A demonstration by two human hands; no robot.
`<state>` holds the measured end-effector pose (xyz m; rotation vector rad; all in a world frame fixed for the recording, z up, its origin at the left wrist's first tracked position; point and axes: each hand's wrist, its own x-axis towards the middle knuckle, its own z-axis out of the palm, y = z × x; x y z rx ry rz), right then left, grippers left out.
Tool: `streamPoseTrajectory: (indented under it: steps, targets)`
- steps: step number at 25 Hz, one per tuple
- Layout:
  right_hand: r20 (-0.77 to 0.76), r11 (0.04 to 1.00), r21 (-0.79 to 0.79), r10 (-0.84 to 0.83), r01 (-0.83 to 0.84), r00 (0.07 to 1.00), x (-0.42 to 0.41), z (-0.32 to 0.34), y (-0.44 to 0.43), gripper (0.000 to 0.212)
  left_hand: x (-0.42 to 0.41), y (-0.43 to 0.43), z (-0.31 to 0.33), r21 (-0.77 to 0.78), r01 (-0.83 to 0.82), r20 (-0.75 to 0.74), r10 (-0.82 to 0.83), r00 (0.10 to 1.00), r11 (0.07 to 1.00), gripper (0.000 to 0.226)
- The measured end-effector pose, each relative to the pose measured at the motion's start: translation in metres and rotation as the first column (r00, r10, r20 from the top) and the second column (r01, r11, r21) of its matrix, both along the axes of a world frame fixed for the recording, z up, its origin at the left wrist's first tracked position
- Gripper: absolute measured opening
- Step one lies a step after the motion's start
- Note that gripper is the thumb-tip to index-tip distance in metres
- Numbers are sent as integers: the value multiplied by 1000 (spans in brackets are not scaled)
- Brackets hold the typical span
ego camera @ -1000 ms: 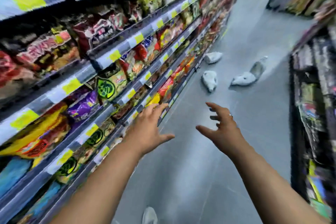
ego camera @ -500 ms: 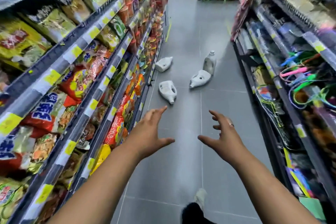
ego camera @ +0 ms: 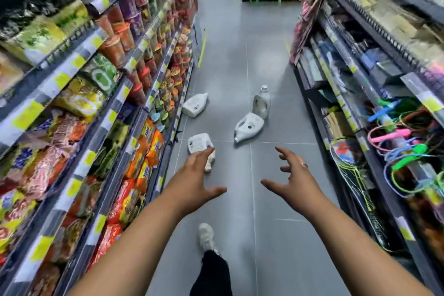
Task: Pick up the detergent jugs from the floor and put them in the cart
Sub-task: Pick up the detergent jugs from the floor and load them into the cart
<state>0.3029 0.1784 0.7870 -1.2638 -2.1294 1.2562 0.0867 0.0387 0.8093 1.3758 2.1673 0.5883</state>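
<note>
- The left hand (ego camera: 192, 175) and right hand (ego camera: 295, 182) are held out ahead at arm's length, fingers spread and slightly curved, holding nothing. This looks like readiness to grab a bulky body, not a pinch.
- Four white detergent jugs lie on the grey floor (ego camera: 240, 55) of the aisle, well ahead of the hands.
- The nearest jug (ego camera: 198, 143) lies on its side beside the left shelf (ego camera: 96, 103), partly hidden behind the left fingertips.
- A second jug (ego camera: 248, 126) lies tipped in mid-aisle, touching or just beside an upright jug (ego camera: 262, 102).
- A fourth jug (ego camera: 195, 105) lies against the shelf base, farther off.
- A shoe (ego camera: 206, 235) is stepped forward, probably to close the gap.
- The cart is not in view.
</note>
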Motion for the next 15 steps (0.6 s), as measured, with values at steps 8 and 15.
streamPoseTrajectory:
  steps: [8,15]
  targets:
    - [-24,977,-67,-203,201,979,-100,-10,199,76,-120,235,-17,-15,152,26,-151,988,988,98]
    - [-29,935,-129,-338,332,941,-147,-32,366,77,-176,428,-28,-31,241,21,-240,971,970,97]
